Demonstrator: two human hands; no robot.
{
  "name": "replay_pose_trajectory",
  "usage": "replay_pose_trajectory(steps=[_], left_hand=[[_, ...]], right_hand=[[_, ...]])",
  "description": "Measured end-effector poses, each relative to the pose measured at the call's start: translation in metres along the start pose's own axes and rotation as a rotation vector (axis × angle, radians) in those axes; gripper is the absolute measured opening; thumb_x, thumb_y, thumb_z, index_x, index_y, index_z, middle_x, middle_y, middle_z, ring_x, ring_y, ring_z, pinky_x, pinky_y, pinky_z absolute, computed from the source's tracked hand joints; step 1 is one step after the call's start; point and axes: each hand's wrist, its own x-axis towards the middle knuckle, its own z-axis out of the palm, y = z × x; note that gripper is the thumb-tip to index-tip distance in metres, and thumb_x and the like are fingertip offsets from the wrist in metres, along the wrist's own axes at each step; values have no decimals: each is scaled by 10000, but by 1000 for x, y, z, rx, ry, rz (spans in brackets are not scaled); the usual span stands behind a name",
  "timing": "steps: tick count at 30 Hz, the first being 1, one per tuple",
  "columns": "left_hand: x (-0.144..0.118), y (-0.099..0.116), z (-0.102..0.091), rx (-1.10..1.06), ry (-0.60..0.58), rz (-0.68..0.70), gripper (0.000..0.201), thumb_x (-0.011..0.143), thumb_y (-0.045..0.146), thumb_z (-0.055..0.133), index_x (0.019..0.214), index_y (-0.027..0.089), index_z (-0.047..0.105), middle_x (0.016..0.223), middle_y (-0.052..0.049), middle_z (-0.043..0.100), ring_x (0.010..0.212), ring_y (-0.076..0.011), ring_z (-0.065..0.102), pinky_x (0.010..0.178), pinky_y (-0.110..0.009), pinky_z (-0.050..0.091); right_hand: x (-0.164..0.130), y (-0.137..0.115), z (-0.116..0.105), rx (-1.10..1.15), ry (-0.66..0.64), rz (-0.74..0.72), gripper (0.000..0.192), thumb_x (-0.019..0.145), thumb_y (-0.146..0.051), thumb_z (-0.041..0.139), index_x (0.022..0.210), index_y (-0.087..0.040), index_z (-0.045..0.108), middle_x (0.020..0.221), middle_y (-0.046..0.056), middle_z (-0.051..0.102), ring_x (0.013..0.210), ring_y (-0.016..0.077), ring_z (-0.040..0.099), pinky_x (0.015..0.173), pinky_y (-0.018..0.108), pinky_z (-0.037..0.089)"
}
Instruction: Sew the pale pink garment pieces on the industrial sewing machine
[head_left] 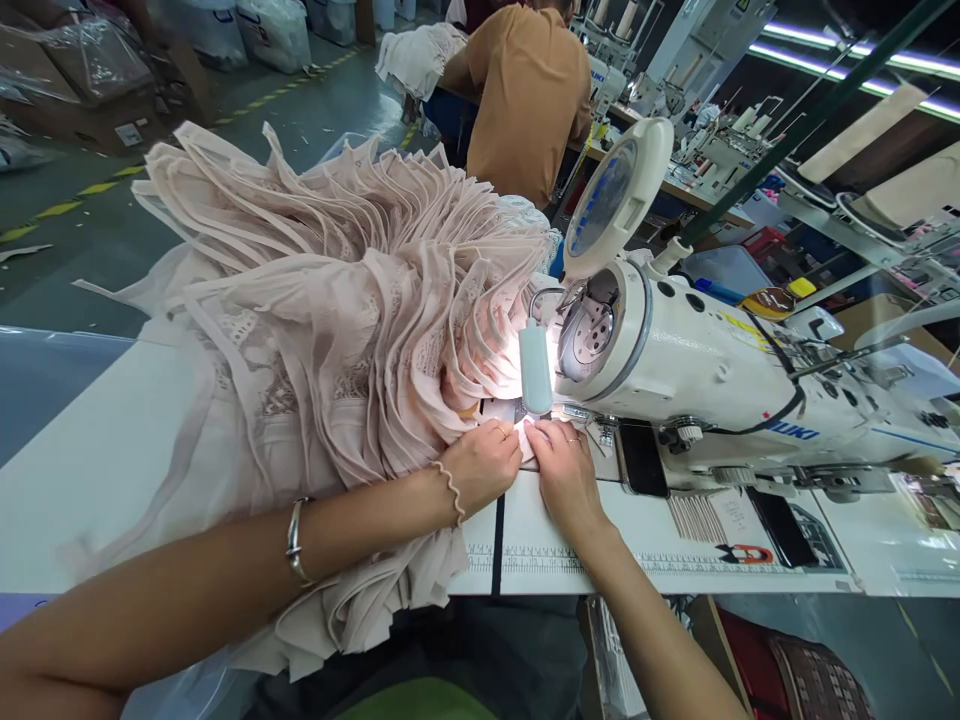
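My left hand (pixel 486 465), with curled fingers, pinches the left edge of a small pale pink piece of fabric (pixel 528 450). On its other edge, my right hand (pixel 562 475) presses thumb and fingers together on the same piece. Both hands are just in front of the needle area of a white sewing machine (pixel 697 350); the needle is hidden behind a pale lamp (pixel 535 370) that lights the spot. A big heap of pale pink lace-trimmed garments (pixel 360 300) spreads to the left, behind and under my left forearm, and hangs over the table's front edge.
Right of my hands, red-handled thread snips (pixel 744 554), a black phone (pixel 781 527) and a row of thin beige strips (pixel 696 519) lie on the white table (pixel 637 565). A raised round magnifier (pixel 619 198) stands over the machine head. Beyond sits a person in a brown shirt (pixel 525 95).
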Motion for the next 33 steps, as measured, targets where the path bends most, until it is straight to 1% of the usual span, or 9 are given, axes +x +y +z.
replay_pose_trajectory(steps=[3,6,9,11,16,19,24,30,33], left_hand=[[1,6,8,96,78,62,288,959,35,369,1019,22,650,1026,-164,692,1005,-235,642,939,-392,477],[1,9,15,129,85,66,324,963,54,359,1140,-19,621,1161,-206,669,1135,-266,620,1043,-430,424],[0,8,19,83,48,58,337,965,50,357,1188,-15,602,1185,-214,662,1169,-266,612,1060,-443,421],[0,6,20,61,51,56,339,960,38,361,1194,-23,598,1195,-223,656,1184,-270,607,1070,-448,419],[-1,3,20,49,76,53,330,960,32,374,1187,-24,606,1185,-216,663,1179,-277,613,1057,-433,442],[0,1,19,6,49,42,323,961,38,384,1201,-26,591,1190,-224,656,1191,-275,604,1062,-438,440],[1,-2,18,-37,-5,19,347,974,52,341,1233,17,571,1207,-202,650,1226,-257,572,1051,-431,448],[3,-3,16,-7,1,20,333,981,67,352,1222,-6,571,1196,-206,651,1175,-266,598,1007,-408,447],[5,-4,12,-28,-33,-2,323,984,62,352,1209,7,577,1182,-203,654,1145,-259,611,978,-394,448]], right_hand=[[1,9,4,1,8,-55,412,972,-72,350,1275,-147,620,1162,117,687,1069,233,581,972,392,424],[3,17,9,17,25,-67,457,963,-46,310,1274,-155,626,1161,105,699,1029,214,613,1000,384,418],[3,19,14,27,65,-67,468,950,-38,296,1265,-128,630,1142,120,703,1016,211,629,1002,377,437],[2,18,16,34,72,-41,476,944,-38,294,1273,-131,624,1137,121,701,1029,211,629,1002,380,449],[1,17,17,69,19,5,520,919,-28,292,1310,-163,606,1157,118,687,1019,216,631,1018,407,457],[1,19,17,74,-14,18,543,899,-13,291,1322,-159,599,1167,121,681,992,222,633,1012,417,462],[2,19,20,78,-38,55,553,903,-36,298,1351,-192,581,1187,124,669,1020,237,619,1002,435,471],[3,17,21,31,-67,94,577,887,-23,277,1327,-204,605,1151,130,675,1028,254,610,998,458,453],[5,17,19,42,-88,103,588,866,-17,282,1314,-210,610,1145,132,672,1069,266,592,995,460,444]])
